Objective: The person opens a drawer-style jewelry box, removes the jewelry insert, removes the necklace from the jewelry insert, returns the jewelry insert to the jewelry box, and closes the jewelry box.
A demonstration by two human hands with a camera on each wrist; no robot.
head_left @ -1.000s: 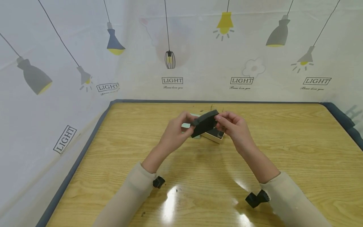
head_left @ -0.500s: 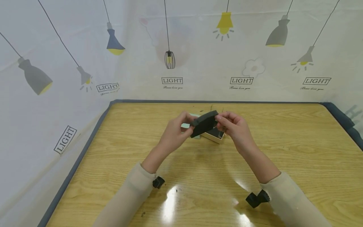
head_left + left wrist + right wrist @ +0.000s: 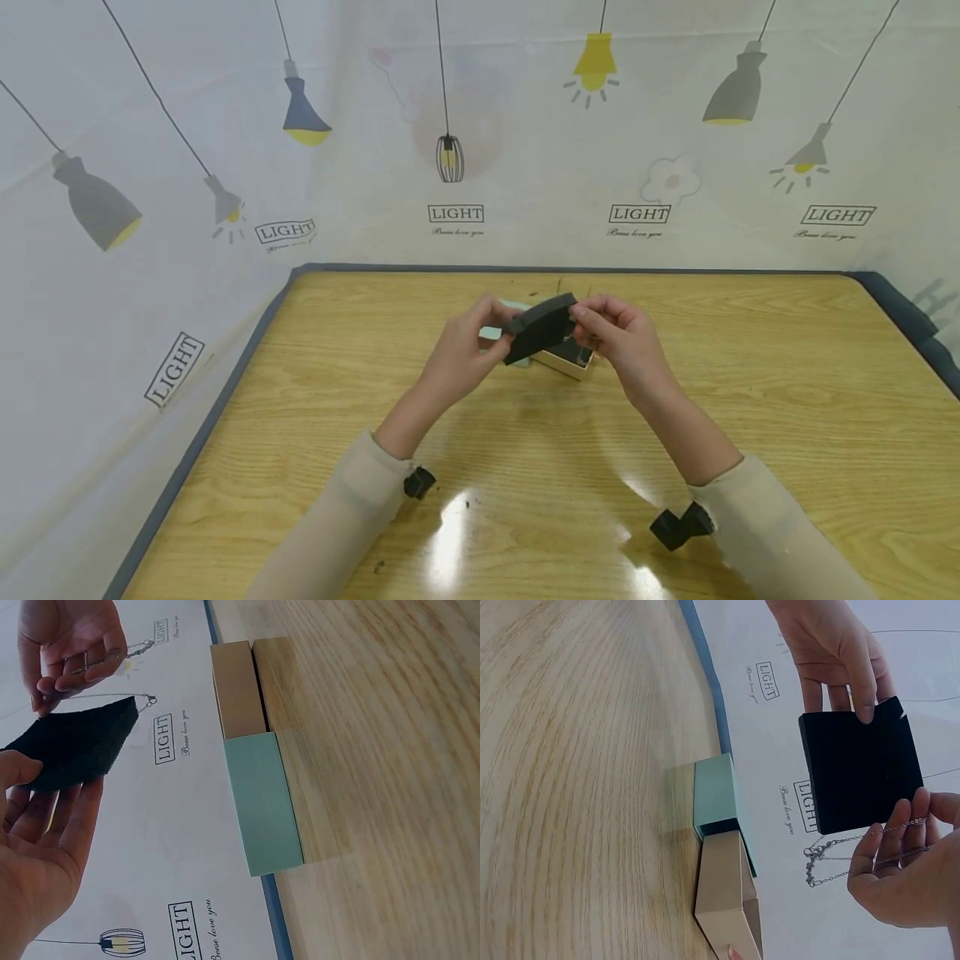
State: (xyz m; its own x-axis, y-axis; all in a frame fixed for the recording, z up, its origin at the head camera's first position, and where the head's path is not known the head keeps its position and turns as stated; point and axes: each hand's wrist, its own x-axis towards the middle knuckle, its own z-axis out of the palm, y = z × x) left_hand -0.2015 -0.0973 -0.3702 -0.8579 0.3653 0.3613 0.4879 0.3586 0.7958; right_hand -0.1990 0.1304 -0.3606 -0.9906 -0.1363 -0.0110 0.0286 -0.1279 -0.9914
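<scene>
Raised over the table, a black foam pad (image 3: 542, 329) is tilted between both hands. My left hand (image 3: 461, 354) grips one end of it, thumb on one face and fingers behind. At the opposite corner, my right hand (image 3: 626, 342) has its thumb and fingertips pinched together. A thin silver chain (image 3: 811, 870) with a beaded section runs over the right fingers (image 3: 889, 859) and dangles beside the pad in the right wrist view. Where the chain meets the pad is hidden by the fingertips.
Behind the pad, a mint-green box sleeve (image 3: 714, 791) and a beige box tray (image 3: 721, 885) lie end to end on the wooden table (image 3: 337, 375). The tray has dark material inside. A white cloth printed with lamps (image 3: 525, 125) hangs along the table's back and left edges.
</scene>
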